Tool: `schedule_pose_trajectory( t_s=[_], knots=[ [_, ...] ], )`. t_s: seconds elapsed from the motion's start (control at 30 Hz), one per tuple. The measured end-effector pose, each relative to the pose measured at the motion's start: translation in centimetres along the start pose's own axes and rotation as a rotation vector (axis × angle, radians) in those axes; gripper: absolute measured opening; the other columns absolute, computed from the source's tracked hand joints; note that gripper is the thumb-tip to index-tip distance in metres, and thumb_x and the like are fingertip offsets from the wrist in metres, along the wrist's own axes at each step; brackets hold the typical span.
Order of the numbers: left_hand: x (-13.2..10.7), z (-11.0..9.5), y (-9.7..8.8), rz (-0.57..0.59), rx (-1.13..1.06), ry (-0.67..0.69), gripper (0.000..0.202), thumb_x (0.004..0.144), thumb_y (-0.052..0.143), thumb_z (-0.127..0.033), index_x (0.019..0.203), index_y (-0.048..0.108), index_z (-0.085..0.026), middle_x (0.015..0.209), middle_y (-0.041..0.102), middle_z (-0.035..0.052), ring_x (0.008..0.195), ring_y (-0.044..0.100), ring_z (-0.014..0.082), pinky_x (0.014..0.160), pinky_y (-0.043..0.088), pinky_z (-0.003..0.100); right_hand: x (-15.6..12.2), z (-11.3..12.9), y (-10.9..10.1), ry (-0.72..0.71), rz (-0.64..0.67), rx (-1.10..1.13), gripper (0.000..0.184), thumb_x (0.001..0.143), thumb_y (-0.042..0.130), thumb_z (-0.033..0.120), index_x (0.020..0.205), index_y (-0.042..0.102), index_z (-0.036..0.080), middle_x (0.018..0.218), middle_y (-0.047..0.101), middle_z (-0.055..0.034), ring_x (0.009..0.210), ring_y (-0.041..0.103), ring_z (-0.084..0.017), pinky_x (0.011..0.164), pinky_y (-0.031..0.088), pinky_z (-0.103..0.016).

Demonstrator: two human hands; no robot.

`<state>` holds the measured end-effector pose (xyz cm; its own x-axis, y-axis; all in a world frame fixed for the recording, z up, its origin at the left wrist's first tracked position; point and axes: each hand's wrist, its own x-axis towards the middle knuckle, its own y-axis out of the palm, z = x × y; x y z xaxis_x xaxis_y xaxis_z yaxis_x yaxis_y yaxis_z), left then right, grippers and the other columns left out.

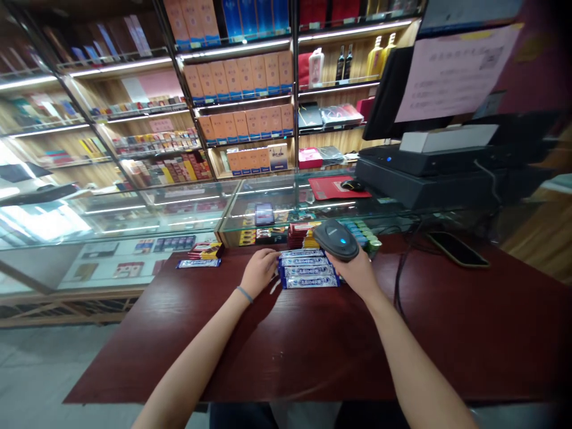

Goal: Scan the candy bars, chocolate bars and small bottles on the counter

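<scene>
The blue-and-white packets [310, 271] lie flat in an overlapping stack, long sides across, on the dark red table [313, 351] in front of the wearer. Over their upper right end is the black scanner [335, 238], a blue light showing on its top. The right hand [360, 275] is wrapped around the scanner's handle. The left hand [260, 271] is at the packets' left ends, its fingers curled close together; whether they pinch a packet cannot be told. The step in hand looks like scanning a packet; the next move seems to call for a barcode squarely under the scanner's window, with the left hand steadying the stack. Just behind stand red-and-yellow packs [300, 235]; a lone blue packet [199, 263] lies well apart to the left, a phone [459, 248] to the right, and a glass counter [250, 196] beyond
</scene>
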<state>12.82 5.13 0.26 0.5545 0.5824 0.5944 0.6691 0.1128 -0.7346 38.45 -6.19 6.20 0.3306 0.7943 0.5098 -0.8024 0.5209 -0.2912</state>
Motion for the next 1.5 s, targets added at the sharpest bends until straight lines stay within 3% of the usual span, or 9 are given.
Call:
schedule_pose_trajectory(
  t_s=[0.4, 0.63, 0.77, 0.93, 1.03, 1.13, 1.33, 1.43, 1.5],
  knots=[
    [-6.8, 11.5, -8.0, -0.114, 0.263, -0.231, 0.032, 0.091, 0.051, -0.014, 0.118, 0.066, -0.021, 0.117, 0.064, 0.0104, 0.113, 0.060, 0.0249, 0.102, 0.049, 0.043, -2.8, 0.9, 6.3, 0.039, 0.266, -0.069, 0.041, 0.073, 0.069, 0.031, 0.112, 0.059, 0.026, 0.096, 0.077, -0.0053, 0.101, 0.071, -0.029, 0.085, 0.055, -0.039],
    [-10.1, 15.1, -10.4, -0.062, 0.401, -0.441, 0.033, 0.085, 0.055, -0.012, 0.116, 0.065, -0.019, 0.120, 0.062, 0.0129, 0.114, 0.058, 0.0276, 0.102, 0.048, 0.043, -4.8, 1.3, 8.4, -0.029, 0.439, -0.178, 0.040, 0.077, 0.066, 0.032, 0.115, 0.053, 0.026, 0.102, 0.076, -0.0071, 0.101, 0.072, -0.029, 0.078, 0.054, -0.033],
    [-10.6, 15.3, -11.2, 0.006, 0.462, -0.605, 0.031, 0.086, 0.057, -0.015, 0.116, 0.064, -0.018, 0.123, 0.061, 0.0151, 0.116, 0.058, 0.0289, 0.102, 0.047, 0.045, -5.5, 1.2, 8.8, -0.110, 0.510, -0.205, 0.038, 0.079, 0.063, 0.033, 0.115, 0.053, 0.025, 0.096, 0.076, -0.0076, 0.092, 0.074, -0.029, 0.071, 0.053, -0.032],
    [-10.5, 14.3, -11.3, 0.075, 0.484, -0.747, 0.030, 0.091, 0.055, -0.020, 0.121, 0.060, -0.021, 0.127, 0.062, 0.0151, 0.120, 0.055, 0.0330, 0.110, 0.027, 0.070, -5.5, 1.1, 8.9, -0.118, 0.505, -0.200, 0.038, 0.078, 0.064, 0.036, 0.113, 0.054, 0.026, 0.093, 0.076, -0.0070, 0.083, 0.075, -0.029, 0.065, 0.053, -0.032],
    [-10.5, 13.9, -11.3, 0.100, 0.534, -0.732, 0.029, 0.091, 0.057, -0.023, 0.119, 0.063, -0.023, 0.120, 0.064, 0.0156, 0.119, 0.054, 0.0351, 0.107, 0.024, 0.075, -5.4, 0.9, 8.8, -0.109, 0.523, -0.194, 0.044, 0.078, 0.065, 0.036, 0.120, 0.052, 0.026, 0.097, 0.076, -0.0074, 0.085, 0.075, -0.030, 0.067, 0.054, -0.033],
    [-10.4, 13.8, -11.7, 0.124, 0.542, -0.680, 0.022, 0.090, 0.060, -0.024, 0.110, 0.069, -0.025, 0.111, 0.066, 0.0138, 0.114, 0.056, 0.0335, 0.108, 0.028, 0.069, -5.5, 0.8, 8.7, -0.107, 0.516, -0.177, 0.046, 0.078, 0.066, 0.034, 0.121, 0.053, 0.025, 0.098, 0.076, -0.0075, 0.086, 0.075, -0.029, 0.067, 0.054, -0.032],
    [-9.3, 12.1, -11.9, 0.133, 0.364, -0.523, 0.024, 0.095, 0.052, -0.028, 0.099, 0.074, -0.020, 0.104, 0.070, 0.0131, 0.100, 0.065, 0.0267, 0.093, 0.049, 0.040, -5.7, 0.8, 8.5, -0.081, 0.462, -0.142, 0.049, 0.078, 0.065, 0.034, 0.124, 0.052, 0.025, 0.099, 0.076, -0.0075, 0.091, 0.074, -0.030, 0.072, 0.055, -0.035],
    [-8.2, 10.0, -11.1, -0.009, 0.111, -0.590, 0.025, 0.097, 0.050, -0.031, 0.104, 0.072, -0.022, 0.102, 0.072, 0.0095, 0.094, 0.069, 0.0240, 0.088, 0.052, 0.035, -5.4, 0.7, 8.3, -0.055, 0.427, -0.111, 0.046, 0.078, 0.066, 0.033, 0.121, 0.052, 0.025, 0.099, 0.075, -0.0066, 0.094, 0.073, -0.028, 0.075, 0.055, -0.034],
    [-7.5, 8.5, -10.2, -0.070, -0.235, -0.714, 0.026, 0.097, 0.051, -0.035, 0.108, 0.070, -0.020, 0.098, 0.074, 0.0087, 0.084, 0.071, 0.0216, 0.079, 0.055, 0.033, -5.1, 0.7, 8.3, -0.049, 0.382, -0.090, 0.048, 0.078, 0.067, 0.034, 0.122, 0.052, 0.025, 0.103, 0.075, -0.0070, 0.095, 0.073, -0.027, 0.075, 0.055, -0.034]
  ],
)
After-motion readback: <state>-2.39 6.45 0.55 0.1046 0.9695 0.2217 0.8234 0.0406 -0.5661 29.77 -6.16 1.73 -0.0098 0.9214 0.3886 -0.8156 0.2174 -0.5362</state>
